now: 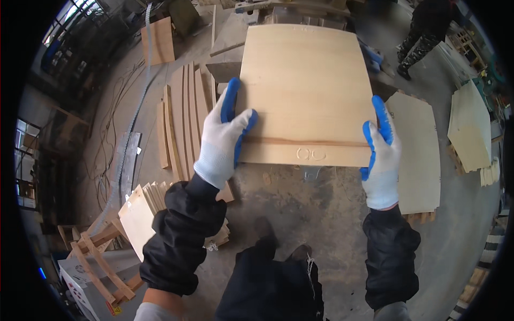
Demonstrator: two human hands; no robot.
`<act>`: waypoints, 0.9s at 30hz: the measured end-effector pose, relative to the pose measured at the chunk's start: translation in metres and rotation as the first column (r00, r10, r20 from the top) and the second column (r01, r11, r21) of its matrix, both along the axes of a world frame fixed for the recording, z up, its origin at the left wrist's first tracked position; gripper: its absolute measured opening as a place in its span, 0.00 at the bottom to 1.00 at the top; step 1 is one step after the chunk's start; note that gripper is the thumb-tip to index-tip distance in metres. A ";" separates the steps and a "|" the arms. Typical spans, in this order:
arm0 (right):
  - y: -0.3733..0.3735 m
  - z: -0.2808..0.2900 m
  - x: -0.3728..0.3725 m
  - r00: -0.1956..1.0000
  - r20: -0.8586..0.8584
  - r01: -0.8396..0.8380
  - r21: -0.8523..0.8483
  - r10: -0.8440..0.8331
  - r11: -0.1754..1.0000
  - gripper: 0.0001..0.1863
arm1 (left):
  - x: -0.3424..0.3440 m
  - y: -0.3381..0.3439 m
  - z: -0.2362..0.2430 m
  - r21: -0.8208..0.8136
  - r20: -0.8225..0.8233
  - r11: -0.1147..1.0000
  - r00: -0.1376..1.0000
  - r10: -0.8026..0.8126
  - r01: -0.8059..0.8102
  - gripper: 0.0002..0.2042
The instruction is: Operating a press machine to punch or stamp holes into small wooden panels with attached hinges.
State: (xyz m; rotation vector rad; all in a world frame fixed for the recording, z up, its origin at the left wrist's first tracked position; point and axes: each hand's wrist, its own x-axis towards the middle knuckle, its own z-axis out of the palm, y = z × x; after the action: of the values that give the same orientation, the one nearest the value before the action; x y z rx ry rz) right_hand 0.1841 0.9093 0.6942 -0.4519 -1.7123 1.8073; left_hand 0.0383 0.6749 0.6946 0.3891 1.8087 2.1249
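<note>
Wooden panel (308, 91) is held just left of the pale sheet stack (416, 160): the left hand's (220, 139) fingers pinch its edge farther from that stack, the right hand's (383, 158) its nearer edge. Brown boards (188, 123) lie well left of the stack.

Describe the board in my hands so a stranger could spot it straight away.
Above the concrete floor, find the gloved left hand and right hand. Between them is a broad, pale wooden panel. Unlike the pale boards to its right, it is held, with a brown streak running across it.
</note>
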 end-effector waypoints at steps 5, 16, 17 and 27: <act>0.009 0.008 -0.019 0.997 -0.050 0.071 0.098 -0.067 0.993 0.26 | -0.028 0.013 0.004 0.111 -0.003 0.994 1.000 -0.015 0.015 0.31; 0.035 0.026 -0.056 0.973 0.208 0.101 -0.005 -0.098 0.995 0.24 | -0.078 0.042 0.012 -0.165 -0.069 0.986 0.997 0.019 -0.030 0.29; 0.038 0.029 -0.055 0.974 0.202 0.107 -0.003 -0.104 0.994 0.24 | -0.076 0.046 0.018 -0.266 -0.101 0.964 0.995 -0.002 -0.025 0.29; 0.050 0.019 -0.074 0.905 0.377 0.095 0.268 -0.195 0.959 0.27 | -0.086 0.054 0.028 -0.347 -0.093 0.937 0.996 0.014 -0.045 0.29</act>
State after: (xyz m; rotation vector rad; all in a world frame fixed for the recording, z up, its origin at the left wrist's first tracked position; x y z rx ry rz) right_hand 0.1101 0.9589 0.7132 -0.8672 -2.0807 1.4380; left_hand -0.0475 0.7293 0.7227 0.3719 2.2028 1.7756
